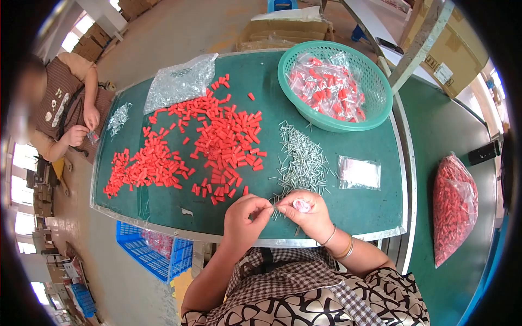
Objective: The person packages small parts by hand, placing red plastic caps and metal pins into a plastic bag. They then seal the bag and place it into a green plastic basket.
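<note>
My left hand is closed in a pinch near the table's front edge, thumb and forefinger pressed together. Its fingertips meet those of my right hand, and what lies between them is too small to make out. Curled in my right hand is a crumpled small plastic bag, white and pinkish. Just beyond my fingers lies a spread pile of silver screws. Left of it are heaps of red plastic plugs. A stack of flat clear bags rests to the right of the screws.
A green basket holds filled bags at the back right. Behind the red heaps is a large clear bag. A co-worker handles a small bag at the left. A blue crate stands below; a big red-filled sack lies right.
</note>
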